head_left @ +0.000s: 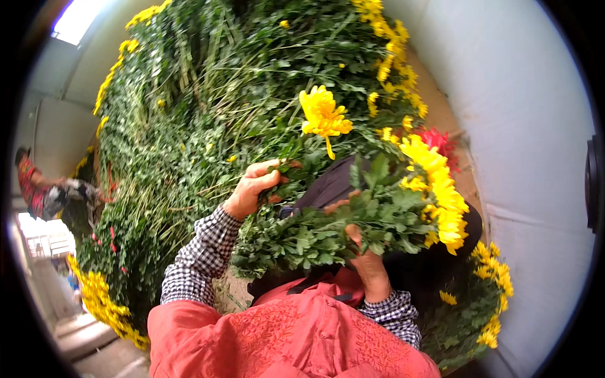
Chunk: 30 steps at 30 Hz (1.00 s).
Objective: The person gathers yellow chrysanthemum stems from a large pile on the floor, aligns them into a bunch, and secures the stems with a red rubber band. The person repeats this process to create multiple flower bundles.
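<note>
My right hand [370, 271] is wrapped round a bunch of yellow chrysanthemums [444, 195] lying across my lap. Their heads line up at the right, and the leafy stems run left. My left hand [252, 189] pinches a leafy chrysanthemum stem [288, 169] just beyond the bunch. Up and to the right of those fingers stands a single yellow chrysanthemum head [324, 116]; leaves hide whether it belongs to the pinched stem. Right past my left hand spreads a big heap of cut chrysanthemums [208, 120], mostly green stems and leaves.
Yellow flower heads [397, 57] edge the heap on its right, with red flowers [439, 146] near the bunch. More chrysanthemums lie at lower right [495, 283] and lower left [104, 305]. A pale wall [523, 126] rises at the right. Another person [47, 186] sits at the far left.
</note>
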### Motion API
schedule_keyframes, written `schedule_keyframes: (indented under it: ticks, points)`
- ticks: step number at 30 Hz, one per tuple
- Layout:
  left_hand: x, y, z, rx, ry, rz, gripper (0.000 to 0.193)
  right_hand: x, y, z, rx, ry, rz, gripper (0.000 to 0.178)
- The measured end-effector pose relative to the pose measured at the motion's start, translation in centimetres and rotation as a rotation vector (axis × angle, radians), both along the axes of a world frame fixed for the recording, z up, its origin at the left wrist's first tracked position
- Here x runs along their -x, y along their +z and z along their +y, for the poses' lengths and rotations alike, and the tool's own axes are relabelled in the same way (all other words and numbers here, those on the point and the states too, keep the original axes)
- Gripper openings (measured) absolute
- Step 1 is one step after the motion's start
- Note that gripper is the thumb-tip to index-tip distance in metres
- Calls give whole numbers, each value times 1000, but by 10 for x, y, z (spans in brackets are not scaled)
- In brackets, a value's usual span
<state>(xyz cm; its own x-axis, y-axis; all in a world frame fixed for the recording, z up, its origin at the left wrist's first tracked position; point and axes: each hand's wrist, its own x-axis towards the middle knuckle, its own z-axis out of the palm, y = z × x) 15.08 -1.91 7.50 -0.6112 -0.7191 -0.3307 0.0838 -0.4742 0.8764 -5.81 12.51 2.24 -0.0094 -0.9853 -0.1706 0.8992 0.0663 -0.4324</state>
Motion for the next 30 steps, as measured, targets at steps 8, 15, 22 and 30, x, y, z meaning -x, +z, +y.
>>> schedule_keyframes:
  ticks: [8,15,22,30]
  points:
    - [65,24,34,332,-137,-93,37,8,-1,8,-164,-66,407,40]
    - [111,29,45,909,-116,-291,38,11,8,18,103,-114,1103,27]
    - [102,18,57,1171,-283,-528,52,-1,-10,34,-175,92,516,34]
    - [48,-17,92,562,-373,-388,107,17,6,56,-102,153,528,35]
